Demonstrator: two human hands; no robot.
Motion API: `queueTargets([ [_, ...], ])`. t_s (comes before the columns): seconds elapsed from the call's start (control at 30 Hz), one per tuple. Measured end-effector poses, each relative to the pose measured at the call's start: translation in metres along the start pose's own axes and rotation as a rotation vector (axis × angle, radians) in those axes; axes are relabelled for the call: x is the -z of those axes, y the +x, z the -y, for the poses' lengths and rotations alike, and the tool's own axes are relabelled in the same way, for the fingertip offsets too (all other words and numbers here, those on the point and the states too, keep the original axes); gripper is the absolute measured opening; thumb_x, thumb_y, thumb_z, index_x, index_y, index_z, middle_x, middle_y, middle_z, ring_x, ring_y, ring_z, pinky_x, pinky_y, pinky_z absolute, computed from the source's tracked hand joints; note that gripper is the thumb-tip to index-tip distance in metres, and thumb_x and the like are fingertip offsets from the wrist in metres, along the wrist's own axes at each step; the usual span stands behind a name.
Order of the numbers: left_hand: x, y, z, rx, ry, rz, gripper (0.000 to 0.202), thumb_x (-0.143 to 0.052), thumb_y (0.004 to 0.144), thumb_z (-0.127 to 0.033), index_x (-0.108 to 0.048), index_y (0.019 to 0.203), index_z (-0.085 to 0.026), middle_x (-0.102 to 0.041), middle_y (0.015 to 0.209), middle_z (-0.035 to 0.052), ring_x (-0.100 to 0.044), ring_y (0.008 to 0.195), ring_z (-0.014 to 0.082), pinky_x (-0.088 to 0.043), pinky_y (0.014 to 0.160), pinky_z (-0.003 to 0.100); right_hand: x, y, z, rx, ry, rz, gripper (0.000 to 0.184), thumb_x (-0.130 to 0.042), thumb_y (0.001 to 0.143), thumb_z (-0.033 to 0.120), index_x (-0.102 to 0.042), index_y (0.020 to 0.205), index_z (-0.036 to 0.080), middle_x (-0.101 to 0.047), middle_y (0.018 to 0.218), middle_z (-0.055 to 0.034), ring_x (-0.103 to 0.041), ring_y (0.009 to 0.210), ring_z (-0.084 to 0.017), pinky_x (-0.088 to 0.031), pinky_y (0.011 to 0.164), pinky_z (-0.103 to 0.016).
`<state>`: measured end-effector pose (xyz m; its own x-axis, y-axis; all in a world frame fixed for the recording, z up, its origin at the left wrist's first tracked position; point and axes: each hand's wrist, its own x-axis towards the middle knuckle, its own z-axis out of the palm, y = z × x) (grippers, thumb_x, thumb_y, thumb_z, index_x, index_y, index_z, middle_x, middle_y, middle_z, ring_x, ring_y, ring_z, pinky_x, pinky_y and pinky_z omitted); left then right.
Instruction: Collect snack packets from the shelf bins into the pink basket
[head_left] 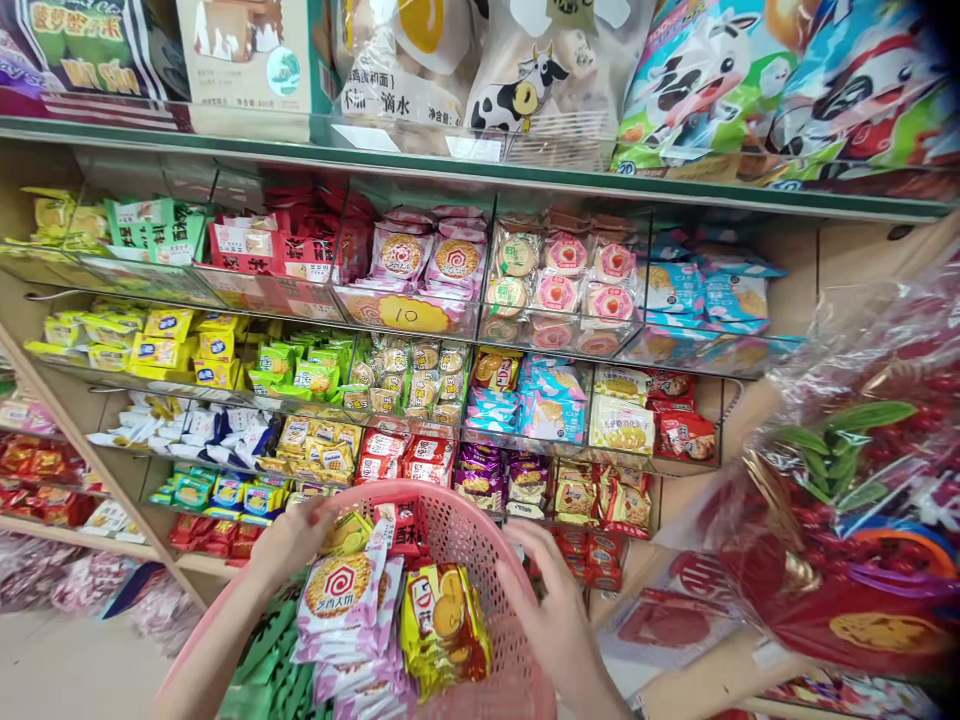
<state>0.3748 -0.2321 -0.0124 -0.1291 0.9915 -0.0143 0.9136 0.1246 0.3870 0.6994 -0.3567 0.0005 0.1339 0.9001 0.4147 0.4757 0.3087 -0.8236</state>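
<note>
A pink plastic basket (480, 545) sits low in front of me, filled with snack packets: pink-and-white ones with a red spiral logo (346, 600), yellow biscuit packs (444, 625) and green packets (274, 665). My left hand (294, 535) rests at the basket's far left rim, fingers closed on a small yellow-green packet (349, 532). My right hand (551, 600) hovers over the basket's right rim, fingers spread, holding nothing.
Tiered shelves of clear bins (409, 310) hold many snack packets in front of me. A bin label reads "10" (406, 315). Large bags line the top shelf (517, 170). Red wrapped goods (855, 500) crowd the right.
</note>
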Motion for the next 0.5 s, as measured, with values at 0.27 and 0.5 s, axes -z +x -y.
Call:
queueTargets([
  [0.27,0.005,-0.009,0.000,0.021,0.005,0.029,0.053,-0.033,0.084,-0.049,-0.057,0.120,-0.018,-0.068,0.107,0.0131,-0.063,0.101,0.0279,-0.046,0.077,0.031,-0.003,0.159,0.060,-0.419,0.916,-0.146,0.006,-0.060,0.078,0.014,-0.062,0.081,0.018,-0.070,0.085,-0.0048,-0.066,0.087,-0.015,-0.052,0.086,-0.030],
  [0.5,0.003,-0.013,0.009,0.065,-0.020,0.037,0.054,-0.031,0.086,-0.048,-0.054,0.123,-0.017,-0.067,0.109,0.0143,-0.062,0.103,0.0279,-0.045,0.079,0.032,-0.026,0.246,0.056,-0.532,0.928,-0.209,0.022,-0.047,0.087,0.013,-0.053,0.067,0.020,-0.065,0.065,-0.0008,-0.067,0.071,-0.010,-0.056,0.073,-0.023],
])
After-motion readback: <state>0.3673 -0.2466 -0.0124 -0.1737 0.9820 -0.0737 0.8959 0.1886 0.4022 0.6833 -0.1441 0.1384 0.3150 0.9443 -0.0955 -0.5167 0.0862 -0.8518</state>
